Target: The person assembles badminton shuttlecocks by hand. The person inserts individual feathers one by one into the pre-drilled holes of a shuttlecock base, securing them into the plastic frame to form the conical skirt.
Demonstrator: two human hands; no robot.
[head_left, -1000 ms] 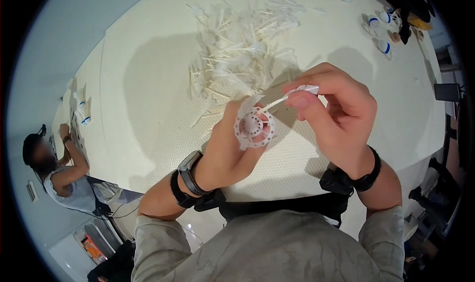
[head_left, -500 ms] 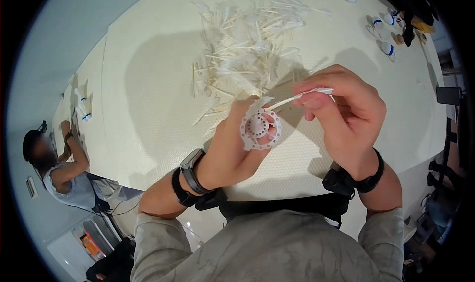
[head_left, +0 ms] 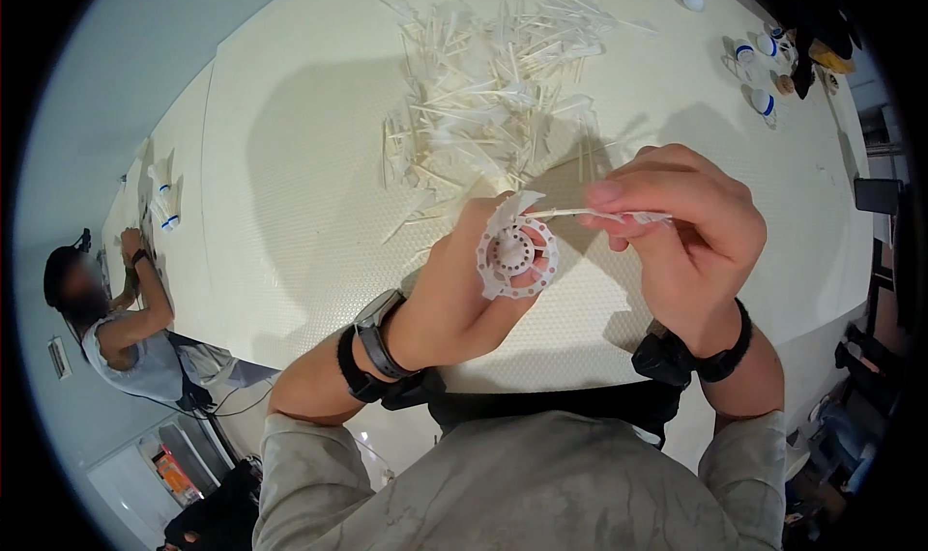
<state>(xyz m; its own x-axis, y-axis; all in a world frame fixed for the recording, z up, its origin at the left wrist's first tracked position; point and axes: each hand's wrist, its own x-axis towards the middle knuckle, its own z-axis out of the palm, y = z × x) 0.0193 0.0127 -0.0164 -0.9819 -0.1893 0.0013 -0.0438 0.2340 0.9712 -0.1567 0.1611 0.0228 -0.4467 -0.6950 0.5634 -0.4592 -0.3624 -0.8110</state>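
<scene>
My left hand (head_left: 452, 278) is closed around a round white plastic holder (head_left: 522, 282), which has an outer ring of holes and a smaller ring of holes at its centre. Pieces of white feather (head_left: 523, 201) stand along its upper left side. Between thumb and fingers, my right hand (head_left: 688, 217) pinches a single white feather (head_left: 570, 212). Its bare quill points left, with the tip at the upper edge of the holder; whether it sits in a hole I cannot tell. The vane is partly covered by my fingers.
Loose white feathers (head_left: 483, 106) lie in a wide pile on the pale textured table (head_left: 309, 203) beyond my hands. Shuttlecocks with blue bands (head_left: 763, 102) stand at the far right, and others (head_left: 166, 203) at the left. A co-worker (head_left: 135, 343) sits at the left edge.
The feather's quill has swung from slanting to nearly level, its tip still at the holder. My right hand has shifted slightly right and turned. The left hand and holder have barely moved.
</scene>
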